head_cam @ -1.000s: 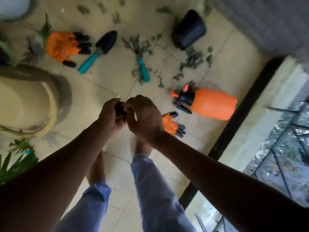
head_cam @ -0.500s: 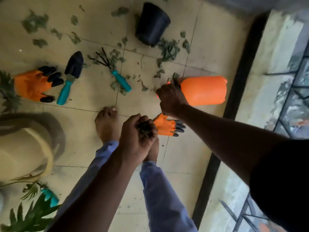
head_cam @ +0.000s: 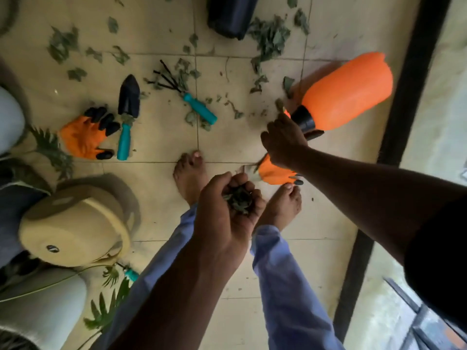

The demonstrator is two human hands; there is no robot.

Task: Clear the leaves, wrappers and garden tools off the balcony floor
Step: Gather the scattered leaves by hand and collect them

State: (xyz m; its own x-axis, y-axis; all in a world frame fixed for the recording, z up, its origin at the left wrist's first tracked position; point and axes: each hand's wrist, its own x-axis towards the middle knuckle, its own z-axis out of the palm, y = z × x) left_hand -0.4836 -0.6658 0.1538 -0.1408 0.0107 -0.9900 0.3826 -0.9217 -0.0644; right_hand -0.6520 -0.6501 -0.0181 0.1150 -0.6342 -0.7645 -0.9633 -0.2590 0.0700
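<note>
Seen from above, the left hand (head_cam: 227,210) is cupped palm-up around a clump of dark green leaves (head_cam: 238,198), fingers curled about it. The right hand (head_cam: 284,140) reaches past it and grips the black neck of an orange spray bottle (head_cam: 348,92), tilted above the tiles. Just below that hand lies an orange glove (head_cam: 274,173). Beyond the left hand, more leaves, a teal-handled rake (head_cam: 187,96), a trowel (head_cam: 127,114) and a second glove (head_cam: 83,135) litter the floor. No writing is readable.
</note>
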